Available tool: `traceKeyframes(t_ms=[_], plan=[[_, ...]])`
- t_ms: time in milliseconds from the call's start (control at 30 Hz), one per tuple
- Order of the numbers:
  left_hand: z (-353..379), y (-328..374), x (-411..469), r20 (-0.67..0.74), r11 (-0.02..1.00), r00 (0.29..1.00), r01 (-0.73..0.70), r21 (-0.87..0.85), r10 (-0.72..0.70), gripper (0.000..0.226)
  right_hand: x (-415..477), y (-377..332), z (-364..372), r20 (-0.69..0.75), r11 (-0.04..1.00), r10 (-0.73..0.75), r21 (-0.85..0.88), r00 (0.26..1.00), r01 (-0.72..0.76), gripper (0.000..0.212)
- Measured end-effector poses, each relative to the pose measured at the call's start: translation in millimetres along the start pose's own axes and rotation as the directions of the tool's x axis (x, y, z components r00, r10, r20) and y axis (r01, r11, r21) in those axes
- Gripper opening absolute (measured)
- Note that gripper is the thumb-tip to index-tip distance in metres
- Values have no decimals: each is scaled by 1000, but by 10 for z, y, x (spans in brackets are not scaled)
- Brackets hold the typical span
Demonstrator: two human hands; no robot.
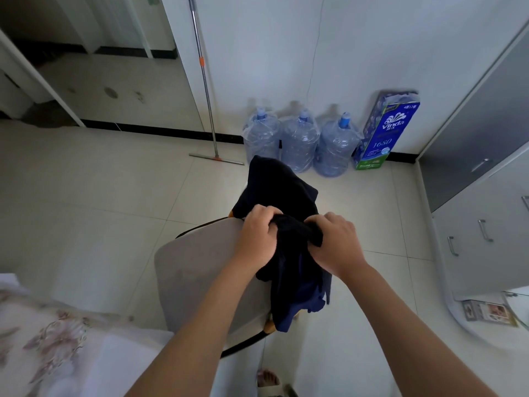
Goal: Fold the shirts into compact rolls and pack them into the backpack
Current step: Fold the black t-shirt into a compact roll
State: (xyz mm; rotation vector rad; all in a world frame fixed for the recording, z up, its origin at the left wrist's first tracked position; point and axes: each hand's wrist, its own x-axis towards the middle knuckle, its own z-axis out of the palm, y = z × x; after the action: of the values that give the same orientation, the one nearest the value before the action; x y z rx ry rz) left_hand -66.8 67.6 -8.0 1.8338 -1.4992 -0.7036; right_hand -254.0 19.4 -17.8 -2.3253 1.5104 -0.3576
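Note:
A dark navy shirt [282, 193] lies bunched over the right side of a grey chair seat [197, 270], with part hanging down past the seat's right edge. My left hand [256, 239] grips the near bunched edge of the shirt from the left. My right hand [336, 243] grips the same bunched edge from the right, so both hands hold a thick roll of cloth between them. A bluer piece of cloth [300, 308] hangs below the roll. No backpack is visible.
Three large water bottles [299, 141] stand against the far wall beside a blue tissue pack [383, 133]. A floor squeegee [206, 90] leans on the wall. Grey cabinets [481, 213] line the right. A floral bedspread [51, 339] lies at lower left. My sandalled foot [270, 381] stands near the chair.

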Motion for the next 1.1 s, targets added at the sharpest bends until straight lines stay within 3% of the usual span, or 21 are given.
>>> traceKeyframes(t_ms=[67, 133, 267, 367, 400, 500, 533, 633, 733, 900, 967, 1100], plan=[[-169, -23, -11, 8, 996, 999, 41, -73, -40, 24, 62, 18, -27, -8, 994, 108, 19, 994, -108, 25], [-288, -35, -30, 73, 995, 994, 82, -52, -78, 21, 168, -123, -116, 14, 961, 216, 173, 976, -215, 28], [-383, 121, -68, 179, 991, 984, 37, -127, -14, 64, 372, -648, -254, 11, 946, 8, 325, 1000, -11, 30], [-544, 161, -19, 3, 999, 1000, 29, -41, -29, 45, 405, -850, -258, 5, 895, -73, 441, 997, 63, 32], [-640, 127, -13, -20, 998, 998, 64, -20, -65, 41, 413, -832, -210, -2, 897, -106, 431, 994, 97, 35], [-1000, -9, -108, 44, 994, 993, 105, 10, -105, 54, 459, -724, 48, 99, 982, -172, 93, 980, 163, 44], [-1124, -40, -171, 52, 993, 992, 114, 13, -114, 56, 473, -749, 120, 133, 987, -152, 67, 979, 144, 40], [-1455, -176, -405, -5, 984, 985, 175, -24, -175, 54, 501, -1117, 178, 172, 943, -144, 321, 974, 83, 15], [-1839, -364, -727, -105, 964, 961, 245, -99, -255, 47, 496, -1784, 143, 193, 881, -230, 457, 954, 120, 12], [-2724, -660, -1543, -299, 929, 881, 336, -153, -368, 9, 243, -3005, 133, 300, 841, -433, 474, 850, 261, 31], [-3053, -811, -1999, -376, 910, 829, 385, -154, -415, 15, 30, -3471, 147, 364, 816, -512, 489, 778, 308, 37], [-3582, -1189, -3120, -575, 855, 663, 500, -136, -479, 12, -499, -4458, 303, 455, 786, -610, 449, 649, 424, 28]])
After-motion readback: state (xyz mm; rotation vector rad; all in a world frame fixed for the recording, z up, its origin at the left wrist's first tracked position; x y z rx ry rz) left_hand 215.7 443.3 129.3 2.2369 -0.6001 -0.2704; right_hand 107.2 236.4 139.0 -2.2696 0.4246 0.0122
